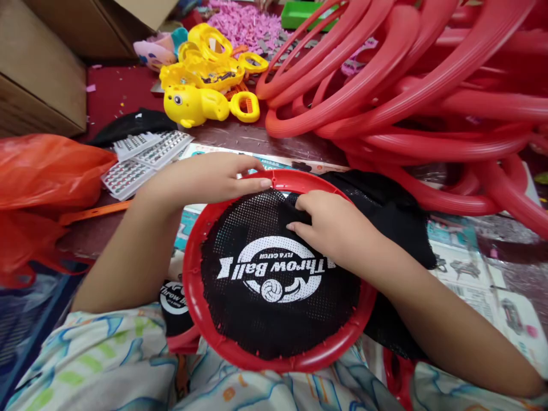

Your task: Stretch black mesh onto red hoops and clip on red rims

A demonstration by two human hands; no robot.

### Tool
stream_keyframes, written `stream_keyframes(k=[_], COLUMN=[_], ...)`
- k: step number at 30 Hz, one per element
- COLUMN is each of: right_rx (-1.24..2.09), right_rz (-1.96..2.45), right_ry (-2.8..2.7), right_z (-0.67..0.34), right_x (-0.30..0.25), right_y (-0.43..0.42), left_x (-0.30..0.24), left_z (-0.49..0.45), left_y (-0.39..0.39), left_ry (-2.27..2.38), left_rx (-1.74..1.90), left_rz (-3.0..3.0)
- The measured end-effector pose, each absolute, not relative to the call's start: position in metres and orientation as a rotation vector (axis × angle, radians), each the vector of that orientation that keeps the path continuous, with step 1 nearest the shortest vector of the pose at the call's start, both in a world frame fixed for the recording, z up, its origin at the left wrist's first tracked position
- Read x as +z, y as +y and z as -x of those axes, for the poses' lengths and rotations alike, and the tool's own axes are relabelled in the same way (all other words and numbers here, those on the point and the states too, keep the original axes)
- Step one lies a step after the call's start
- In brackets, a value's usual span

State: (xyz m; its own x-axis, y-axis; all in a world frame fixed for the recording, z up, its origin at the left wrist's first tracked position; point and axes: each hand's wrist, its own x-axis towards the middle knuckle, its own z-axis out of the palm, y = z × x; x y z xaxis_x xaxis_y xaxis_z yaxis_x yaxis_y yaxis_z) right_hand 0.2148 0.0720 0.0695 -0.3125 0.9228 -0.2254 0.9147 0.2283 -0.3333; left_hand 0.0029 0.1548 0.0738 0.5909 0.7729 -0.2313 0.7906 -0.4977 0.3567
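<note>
A round red plastic ring [193,297] lies over my lap, tilted toward me. Black mesh netting [274,328] with a white "Throw Ball" print, upside down in view, spans the ring. My left hand [229,178] is closed on the far rim, thumb along its inner edge and the other fingertips partly hidden. My right hand [327,222] pinches the netting just inside the far right part of the ring, its thumb and bent fingers on the cloth. More black mesh cloth [391,214] lies behind my right forearm. A second printed mesh piece [173,308] shows below my left forearm.
Stacked red hoops [385,108] fill the right back of the table. Yellow toy parts [197,105] lie at the back, near pink pieces [248,25] and a green tray [299,14]. Battery trays [145,160], an orange bag [47,171] and cardboard boxes [38,74] are at left.
</note>
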Motion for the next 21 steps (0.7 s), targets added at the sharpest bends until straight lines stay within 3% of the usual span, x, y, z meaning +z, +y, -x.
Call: stream_keyframes(k=[7, 12, 16, 21], right_rx=[0.568, 0.493, 0.252, -0.101], right_rz=[1.840, 1.510, 1.251, 1.254], right_ry=[-2.300, -2.290, -2.308, -2.398], right_z=[-0.222, -0.229, -0.232, -0.232], right_x=[0.062, 0.058, 0.060, 0.065], right_y=[0.075, 0.077, 0.072, 0.069], left_x=[0.053, 0.042, 0.043, 0.049], left_z=[-0.022, -0.019, -0.016, -0.013], left_y=[0.154, 0.153, 0.143, 0.136], left_ry=[1.081, 0.934, 0.960, 0.978], left_rx=[0.140, 0.367, 0.637, 0.772], left_rz=[-2.331, -2.295, -2.234, -2.204])
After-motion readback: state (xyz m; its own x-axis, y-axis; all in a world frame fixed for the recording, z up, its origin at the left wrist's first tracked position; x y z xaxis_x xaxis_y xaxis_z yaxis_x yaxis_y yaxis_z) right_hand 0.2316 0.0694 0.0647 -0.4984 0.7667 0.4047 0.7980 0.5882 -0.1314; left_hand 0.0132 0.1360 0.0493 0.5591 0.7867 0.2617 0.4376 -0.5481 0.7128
